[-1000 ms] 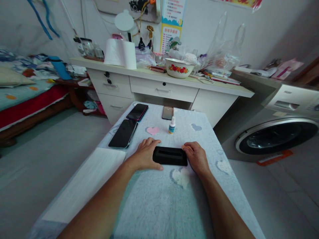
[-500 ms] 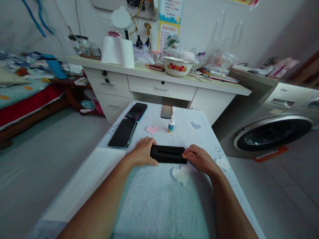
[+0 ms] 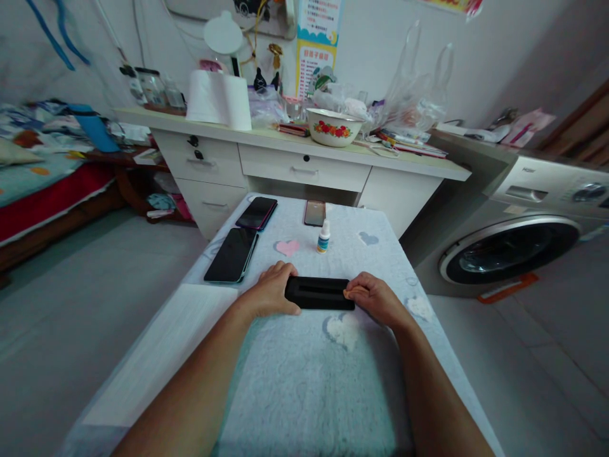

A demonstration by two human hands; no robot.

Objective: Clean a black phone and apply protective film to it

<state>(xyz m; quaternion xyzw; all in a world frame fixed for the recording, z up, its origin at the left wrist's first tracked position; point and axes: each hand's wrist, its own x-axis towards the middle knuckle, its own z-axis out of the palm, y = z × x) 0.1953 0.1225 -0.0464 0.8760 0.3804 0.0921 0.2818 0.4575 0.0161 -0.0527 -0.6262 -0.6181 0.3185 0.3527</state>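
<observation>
A black oblong piece (image 3: 316, 301) with a long groove along its top lies crosswise on the cloth-covered table. My left hand (image 3: 276, 289) grips its left end, thumb on the near side and fingers on the far side. Pinched in my right hand (image 3: 373, 296) is a small orange piece (image 3: 352, 292), held against the right end of the black piece. My fingers hide most of the orange piece, so its kind does not show. Beyond the black piece stands a small white bottle (image 3: 323, 237) with a blue and yellow label.
Two dark-screened phones (image 3: 231, 255) (image 3: 257, 212) lie at the table's left, and a smaller phone (image 3: 314, 213) near its far edge. Behind is a white desk (image 3: 304, 170) bearing a flowered bowl (image 3: 333, 128). A washing machine (image 3: 514, 247) stands at right.
The view has swung slightly, moving the room a little leftward. My right hand with the orange piece has shifted slightly left along the black piece. My left hand keeps its grip.
</observation>
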